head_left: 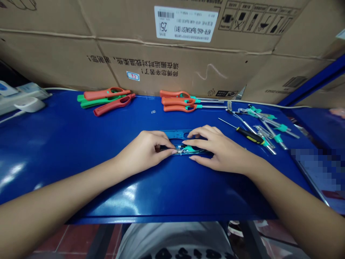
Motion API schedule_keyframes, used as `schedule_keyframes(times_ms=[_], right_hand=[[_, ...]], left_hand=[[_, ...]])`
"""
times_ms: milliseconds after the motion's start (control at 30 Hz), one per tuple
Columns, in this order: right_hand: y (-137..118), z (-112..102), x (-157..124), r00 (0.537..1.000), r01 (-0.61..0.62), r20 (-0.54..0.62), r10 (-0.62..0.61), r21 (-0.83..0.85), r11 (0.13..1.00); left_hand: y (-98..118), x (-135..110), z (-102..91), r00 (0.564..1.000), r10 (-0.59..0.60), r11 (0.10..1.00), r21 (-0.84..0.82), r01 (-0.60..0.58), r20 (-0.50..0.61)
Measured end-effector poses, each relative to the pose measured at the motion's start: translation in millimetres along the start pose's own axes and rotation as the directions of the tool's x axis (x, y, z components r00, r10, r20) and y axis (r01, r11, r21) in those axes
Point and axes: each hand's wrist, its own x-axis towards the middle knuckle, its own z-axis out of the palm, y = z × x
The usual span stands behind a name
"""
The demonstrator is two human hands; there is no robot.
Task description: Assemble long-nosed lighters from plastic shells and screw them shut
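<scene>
**A:** What is the left hand doing?

**B:** It's curling closed around one end of a green plastic piece, with the fingertips pinching it beside some thin wires.

**A:** And the right hand?

**B:** It's lying mostly open, with the fingers spreading across the same piece and covering much of it.

**A:** Where is that piece sitting?

**B:** It's sitting in the middle of the view, between both hands, on a blue plastic casing that's lying on a blue table.

**A:** What's lying around them?

**B:** A black-and-yellow screwdriver is lying near the right hand, and green-handled metal rods are lying in a jumble at the right. Orange handles are lying at upper center, and more orange and green handles are lying at upper left.

**A:** And behind them?

**B:** Cardboard boxes are standing along the back, and a power strip is sitting at the far left.
</scene>
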Motion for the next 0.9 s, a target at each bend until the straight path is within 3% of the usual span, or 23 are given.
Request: schedule_keyframes(times_ms=[267, 467, 733, 900], right_hand=[[-4.0, 0.9, -4.3, 0.992, 0.087, 0.097, -0.082, -0.051, 0.995], [-7.1, 1.3, -6.0, 0.976, 0.094, 0.203, -0.077, -0.075, 0.993], [14.2, -15.7, -5.2, 1.0, -0.026, -0.004, 0.027, 0.093, 0.995], [14.7, -16.4, -7.3, 0.999, -0.043, -0.003, 0.045, 0.224, 0.974]], left_hand=[[-2.7, 3.9, 1.5, 0.999, -0.048, 0.999, -0.019, 0.048, -0.009], [-2.4, 3.3, -2.0, 0.998, -0.066, 0.998, 0.015, 0.066, 0.012], [-4.3, 6.1, -12.0, 0.994, -0.071, 0.996, 0.061, 0.066, 0.081], [-1.6, 3.9, -11.9, 0.999, 0.022, 0.989, 0.149, -0.016, -0.039]])
